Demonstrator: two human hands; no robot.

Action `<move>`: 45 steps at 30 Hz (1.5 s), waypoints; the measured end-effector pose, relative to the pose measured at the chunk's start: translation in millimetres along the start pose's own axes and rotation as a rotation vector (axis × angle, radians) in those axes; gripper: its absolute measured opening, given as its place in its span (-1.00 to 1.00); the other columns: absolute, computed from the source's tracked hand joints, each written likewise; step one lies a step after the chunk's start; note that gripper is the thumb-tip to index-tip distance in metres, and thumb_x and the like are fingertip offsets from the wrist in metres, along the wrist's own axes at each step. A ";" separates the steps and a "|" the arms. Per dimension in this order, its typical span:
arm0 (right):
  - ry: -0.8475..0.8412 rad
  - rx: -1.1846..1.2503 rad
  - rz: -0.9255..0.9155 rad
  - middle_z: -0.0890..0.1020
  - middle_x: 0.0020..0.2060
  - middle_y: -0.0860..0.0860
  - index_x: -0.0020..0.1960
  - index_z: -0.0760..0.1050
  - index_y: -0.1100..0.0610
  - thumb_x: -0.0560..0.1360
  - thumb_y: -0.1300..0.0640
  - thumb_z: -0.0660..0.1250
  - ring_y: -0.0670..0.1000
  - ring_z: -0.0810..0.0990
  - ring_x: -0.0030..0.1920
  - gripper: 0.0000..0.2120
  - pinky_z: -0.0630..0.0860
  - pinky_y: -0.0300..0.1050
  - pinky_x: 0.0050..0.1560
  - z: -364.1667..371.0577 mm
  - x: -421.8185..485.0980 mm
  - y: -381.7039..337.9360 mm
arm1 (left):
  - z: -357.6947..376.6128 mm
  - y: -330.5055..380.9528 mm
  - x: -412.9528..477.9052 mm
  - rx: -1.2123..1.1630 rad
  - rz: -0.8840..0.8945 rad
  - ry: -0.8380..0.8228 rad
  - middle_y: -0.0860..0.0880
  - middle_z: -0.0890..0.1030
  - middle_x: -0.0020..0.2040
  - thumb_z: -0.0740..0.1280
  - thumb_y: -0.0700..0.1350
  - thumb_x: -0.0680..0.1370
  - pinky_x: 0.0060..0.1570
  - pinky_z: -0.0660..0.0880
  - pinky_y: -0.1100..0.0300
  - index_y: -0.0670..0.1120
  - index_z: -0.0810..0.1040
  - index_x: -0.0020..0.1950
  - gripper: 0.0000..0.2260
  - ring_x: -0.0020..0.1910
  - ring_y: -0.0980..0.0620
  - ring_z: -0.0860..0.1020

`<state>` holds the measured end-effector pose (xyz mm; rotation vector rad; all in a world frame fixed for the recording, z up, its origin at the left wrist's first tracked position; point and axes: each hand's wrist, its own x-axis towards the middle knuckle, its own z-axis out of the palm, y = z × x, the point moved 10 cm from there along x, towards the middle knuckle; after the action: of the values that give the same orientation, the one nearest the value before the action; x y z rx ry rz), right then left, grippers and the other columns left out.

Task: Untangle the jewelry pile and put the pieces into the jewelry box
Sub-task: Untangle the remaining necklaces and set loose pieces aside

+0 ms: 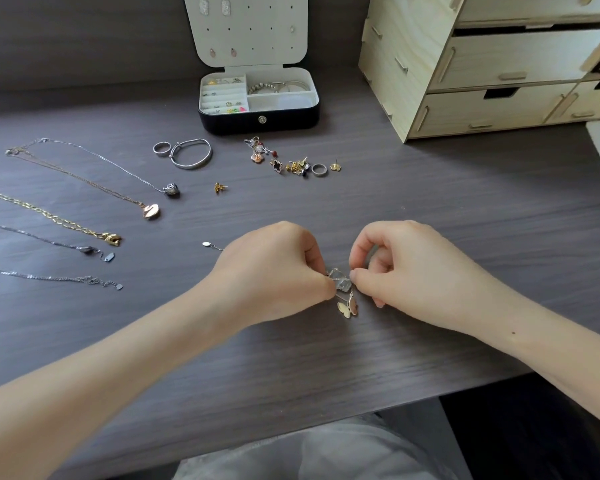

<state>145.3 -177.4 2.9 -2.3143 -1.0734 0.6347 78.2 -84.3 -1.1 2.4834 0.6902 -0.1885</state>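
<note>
My left hand (pixel 274 271) and my right hand (pixel 406 268) meet at the middle of the desk, and both pinch a small tangle of fine chains (pixel 340 280) between them. A gold butterfly charm (pixel 347 309) hangs from the tangle. One chain end with a small tag (pixel 207 244) sticks out left of my left hand. The open jewelry box (pixel 257 121), black outside and white inside, stands at the back centre and holds rings, earrings and bangles. Its raised lid (pixel 246 29) carries earrings.
Several necklaces (pixel 84 181) lie straightened on the left. A ring and a silver bangle (pixel 191 154) sit before the box. A cluster of earrings and a ring (pixel 291 161) lies right of them, a gold stud (pixel 219 188) apart. A wooden drawer unit (pixel 482 64) stands back right.
</note>
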 end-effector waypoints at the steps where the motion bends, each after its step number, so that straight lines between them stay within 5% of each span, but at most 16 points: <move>1: 0.041 -0.008 -0.030 0.58 -0.48 -0.07 -0.23 0.47 0.01 0.44 0.18 0.35 -0.23 0.48 -0.45 -0.88 0.35 -0.41 -0.40 -2.4 -0.9 -1.2 | -0.2 -0.1 0.4 -0.002 0.002 0.001 0.12 0.51 -0.34 0.39 0.02 0.37 -0.32 0.32 0.21 0.04 0.53 -0.29 -0.90 -0.30 0.14 0.46; 9: 0.052 -0.070 -0.171 0.52 -0.41 -0.15 -0.07 0.56 -0.08 0.42 0.04 0.39 -0.24 0.46 -0.30 -0.90 0.28 -0.35 -0.32 2.1 -12.0 -12.6 | -0.3 0.3 1.4 -0.032 0.036 0.010 0.14 0.53 -0.35 0.36 -0.03 0.42 -0.28 0.35 0.22 0.07 0.52 -0.34 -0.87 -0.29 0.12 0.48; 29: -0.065 -0.067 -0.171 0.54 -0.34 -0.27 -0.12 0.51 -0.20 0.54 -0.01 0.21 -0.29 0.46 -0.25 -0.86 0.30 -0.42 -0.24 9.8 -9.2 -6.4 | -1.5 -0.2 -0.5 -0.001 0.125 0.054 0.16 0.48 -0.36 0.30 0.01 0.51 -0.33 0.31 0.27 0.10 0.52 -0.20 -0.91 -0.34 0.22 0.41; 36: -0.091 -0.020 -0.201 0.56 -0.32 -0.22 -0.10 0.52 -0.15 0.47 0.03 0.33 -0.18 0.46 -0.31 -0.92 0.27 -0.33 -0.31 10.0 -12.0 -6.4 | 0.2 2.0 -1.1 0.025 0.143 0.045 0.17 0.45 -0.35 0.33 0.06 0.49 -0.37 0.24 0.30 0.14 0.47 -0.20 -0.91 -0.36 0.24 0.38; 41: -0.082 -0.093 -0.281 0.54 -0.22 -0.26 0.03 0.39 -0.23 0.42 0.01 0.35 -0.14 0.46 -0.24 -0.75 0.29 -0.34 -0.26 8.1 -16.2 -15.3 | -0.9 2.4 -2.5 0.025 0.141 0.063 0.17 0.42 -0.38 0.34 0.05 0.48 -0.38 0.23 0.32 0.14 0.44 -0.22 -0.88 -0.37 0.23 0.36; 45: -0.005 -0.172 -0.376 0.44 -0.30 -0.15 0.08 0.48 -0.24 0.34 -0.12 0.39 -0.21 0.42 -0.25 -0.68 0.27 -0.41 -0.25 4.4 -20.2 -21.2 | -0.9 2.1 -1.3 0.027 0.140 0.063 0.17 0.43 -0.38 0.36 0.05 0.47 -0.37 0.25 0.30 0.16 0.42 -0.26 -0.85 -0.37 0.23 0.37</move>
<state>119.2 -180.4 16.6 -2.1623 -1.5672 0.4145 78.2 -85.8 1.1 2.5613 0.5391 -0.0684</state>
